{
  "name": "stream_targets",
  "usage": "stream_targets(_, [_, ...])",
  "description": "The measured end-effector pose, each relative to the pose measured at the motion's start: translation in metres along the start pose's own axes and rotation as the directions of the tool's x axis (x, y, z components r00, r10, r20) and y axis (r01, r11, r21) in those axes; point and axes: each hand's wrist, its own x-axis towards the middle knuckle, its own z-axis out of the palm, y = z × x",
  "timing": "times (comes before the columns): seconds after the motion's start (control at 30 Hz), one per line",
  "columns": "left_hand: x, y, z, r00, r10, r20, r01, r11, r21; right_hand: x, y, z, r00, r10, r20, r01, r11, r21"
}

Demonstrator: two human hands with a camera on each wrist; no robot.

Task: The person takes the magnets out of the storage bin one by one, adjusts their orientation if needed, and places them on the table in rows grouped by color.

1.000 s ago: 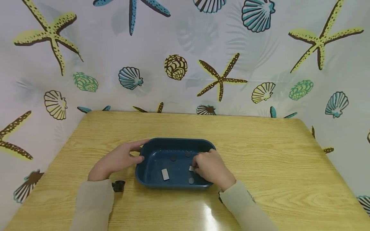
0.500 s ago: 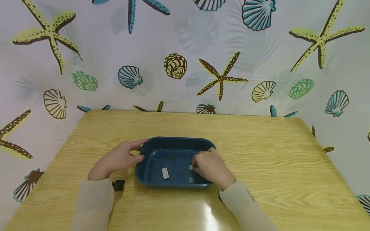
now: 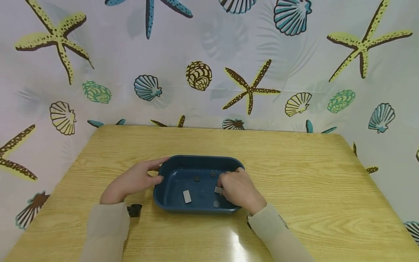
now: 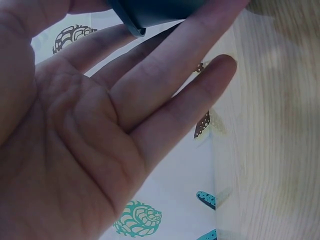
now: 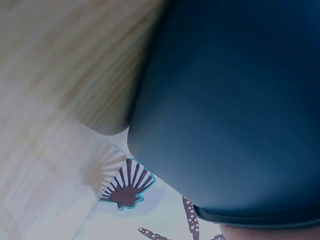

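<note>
while the left hand [image 3: 137,178] steadies the left end of the blue tray [image 3: 196,211], the right hand [image 3: 239,187] reaches down inside it, over the right end. its fingers are curled and seem to pinch the small pale block [image 3: 218,190]; how firmly, i cannot tell, and the right wrist view shows mostly the tray's outer wall.

that block lies just left of the right hand's knuckles, touching the fingertips. its visible part points sideways, into the grip, with the right end hidden, so its full length cannot be judged. the left hand is well apart from it, its fingers long and loosely spread, the thumb at the tray's rim, clasping nothing.

toward the tray's left half lies the second pale block [image 3: 187,197], its long axis running away from the person with a slight slant, free of both hands and between them. a grey disc [image 3: 216,204] rests nearer the person, just below the right hand's block. two darker discs [image 3: 196,179] lie farther back.
</note>
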Motion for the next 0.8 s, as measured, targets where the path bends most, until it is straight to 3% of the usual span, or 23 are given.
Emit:
stream_targets(0.43, [0.0005, -0.0022, 0.0005, 1.0, 0.006, 0.005, -0.006, 1.0, -0.004, -0.0003, 0.0033, 0.0011, 0.999, -0.033, -0.006, 0.033, 0.997, 0.071])
stream_targets(0.8, [0.0016, -0.0017, 0.0001, 1.0, -0.003, 0.0, 0.003, 1.0, -0.01, -0.0021, 0.0029, -0.0025, 0.997, -0.021, -0.075, 0.031, 0.99, 0.138])
